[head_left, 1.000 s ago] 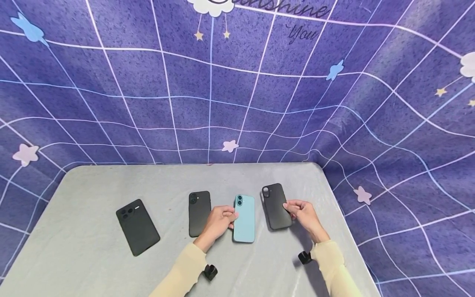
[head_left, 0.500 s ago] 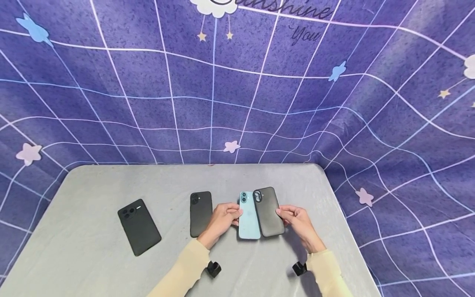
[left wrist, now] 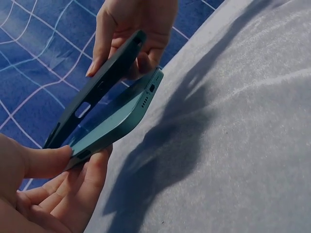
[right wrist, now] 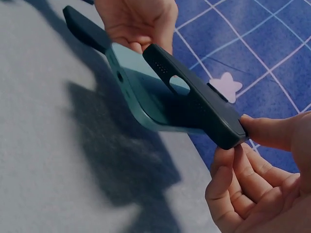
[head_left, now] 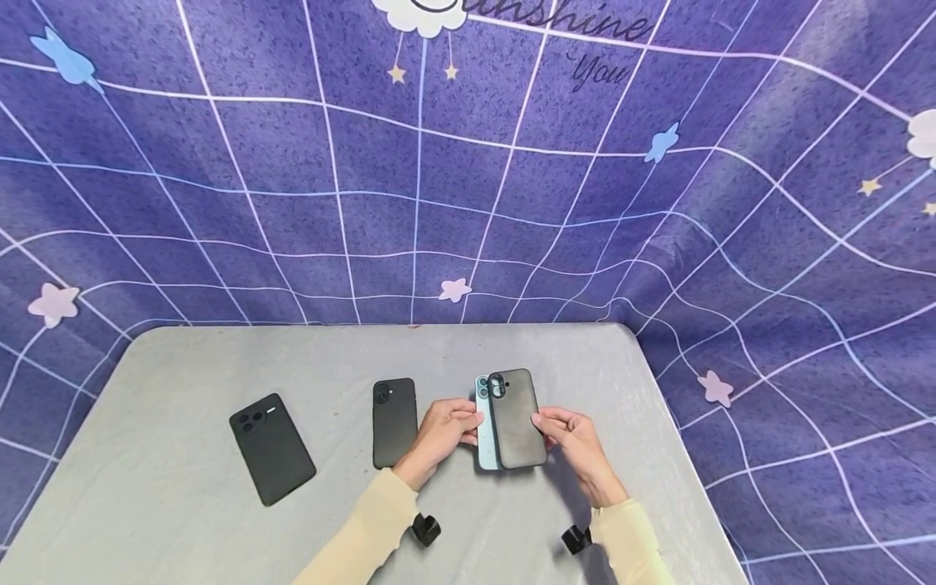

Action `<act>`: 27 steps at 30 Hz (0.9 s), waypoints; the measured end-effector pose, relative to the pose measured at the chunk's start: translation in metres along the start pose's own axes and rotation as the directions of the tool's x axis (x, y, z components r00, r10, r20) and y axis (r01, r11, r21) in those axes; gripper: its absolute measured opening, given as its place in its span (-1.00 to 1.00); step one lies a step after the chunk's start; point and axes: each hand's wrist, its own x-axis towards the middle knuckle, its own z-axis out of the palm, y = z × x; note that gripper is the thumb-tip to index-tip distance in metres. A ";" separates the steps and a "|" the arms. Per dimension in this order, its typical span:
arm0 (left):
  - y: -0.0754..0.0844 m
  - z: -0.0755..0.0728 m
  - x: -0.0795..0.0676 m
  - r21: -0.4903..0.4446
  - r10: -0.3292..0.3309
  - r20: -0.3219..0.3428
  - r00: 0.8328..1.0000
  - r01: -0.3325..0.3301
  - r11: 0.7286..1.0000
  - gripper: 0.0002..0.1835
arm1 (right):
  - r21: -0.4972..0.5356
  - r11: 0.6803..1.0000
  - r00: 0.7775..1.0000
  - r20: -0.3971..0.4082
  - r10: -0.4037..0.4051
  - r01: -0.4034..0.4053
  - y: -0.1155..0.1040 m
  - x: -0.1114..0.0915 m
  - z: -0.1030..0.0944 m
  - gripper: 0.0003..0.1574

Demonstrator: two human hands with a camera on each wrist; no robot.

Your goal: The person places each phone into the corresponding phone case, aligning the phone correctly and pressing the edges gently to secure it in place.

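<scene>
Between my hands a light blue phone (head_left: 486, 443) and a dark translucent phone case (head_left: 519, 422) are held above the table. My left hand (head_left: 440, 431) pinches the phone by its left edge, thumb on top and fingers beneath. With thumb and fingers my right hand (head_left: 574, 443) grips the case's right edge. The case overlaps most of the phone's back, leaving a strip on the left visible from the head. In the left wrist view, the case (left wrist: 95, 90) tilts over the phone (left wrist: 124, 114) with a wedge-shaped gap. The right wrist view shows the phone (right wrist: 141, 99) under the case (right wrist: 206, 104).
A black phone or cased phone (head_left: 395, 418) lies just left of my left hand. Another black one (head_left: 272, 451) lies farther left, turned at an angle. Both rest on the grey cloth-covered table (head_left: 183, 382). A purple patterned curtain (head_left: 366, 203) stands behind and to the right.
The right hand has brought the case leftward, from apart to beside the phone and then over it. The left hand has lifted the phone and shifted it slightly right.
</scene>
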 end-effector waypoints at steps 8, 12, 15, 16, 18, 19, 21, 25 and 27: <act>0.000 0.000 0.002 -0.003 -0.007 0.009 1.000 0.007 1.000 -0.72 | -0.006 1.000 1.000 0.006 -0.014 0.014 0.004 -0.001 0.010 -0.67; -0.001 0.000 0.001 0.001 -0.006 0.014 1.000 0.006 1.000 -0.68 | -0.016 1.000 1.000 -0.013 -0.026 0.025 0.006 -0.002 0.013 -0.69; -0.002 0.000 0.001 0.007 -0.003 0.017 1.000 0.003 1.000 -0.65 | -0.012 0.999 0.999 -0.031 -0.031 0.031 0.008 -0.002 0.015 -0.72; -0.002 0.000 0.001 0.004 -0.007 0.016 1.000 0.007 1.000 -0.65 | -0.014 0.999 0.999 -0.035 -0.034 0.034 0.008 -0.003 0.016 -0.72; -0.003 -0.001 0.001 0.005 0.000 0.019 1.000 0.000 1.000 -0.64 | -0.014 0.999 0.998 -0.041 -0.040 0.040 0.008 -0.003 0.017 -0.73; -0.004 -0.001 0.001 0.004 0.003 0.020 1.000 -0.003 1.000 -0.63 | -0.018 0.999 0.998 -0.046 -0.044 0.043 0.008 -0.003 0.018 -0.73; -0.004 -0.001 0.001 0.002 0.005 0.024 1.000 -0.005 1.000 -0.62 | -0.028 0.998 0.997 -0.055 -0.054 0.052 0.008 -0.004 0.018 -0.72; -0.004 -0.001 0.000 -0.003 0.004 0.037 0.999 -0.004 1.000 -0.60 | -0.050 0.997 0.995 -0.073 -0.066 0.062 0.008 -0.007 0.020 -0.67; -0.003 0.000 0.000 -0.011 -0.005 0.039 0.999 0.006 1.000 -0.59 | -0.058 0.996 0.994 -0.080 -0.069 0.064 0.008 -0.007 0.020 -0.64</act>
